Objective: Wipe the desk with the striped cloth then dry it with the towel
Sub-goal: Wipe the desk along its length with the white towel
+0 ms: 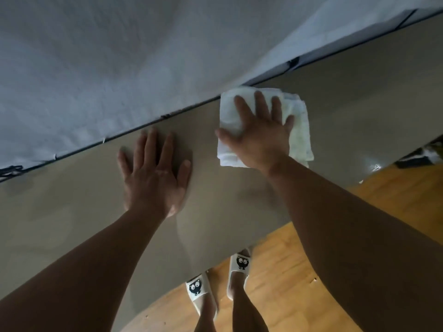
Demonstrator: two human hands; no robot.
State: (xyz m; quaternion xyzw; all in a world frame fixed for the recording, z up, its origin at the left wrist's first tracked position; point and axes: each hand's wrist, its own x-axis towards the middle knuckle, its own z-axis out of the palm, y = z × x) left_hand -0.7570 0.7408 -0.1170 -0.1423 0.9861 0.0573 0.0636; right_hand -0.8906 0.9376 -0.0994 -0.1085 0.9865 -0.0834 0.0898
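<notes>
White towel under a flat right hand on a grey-brown worktop.
That hand, fingers straight, presses the folded towel at the far edge; the left hand lies spread, holding nothing, on bare surface beside it.

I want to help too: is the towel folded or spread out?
Folded. The towel shows stacked layers at its edges, a small pad under the flat right hand.
</notes>
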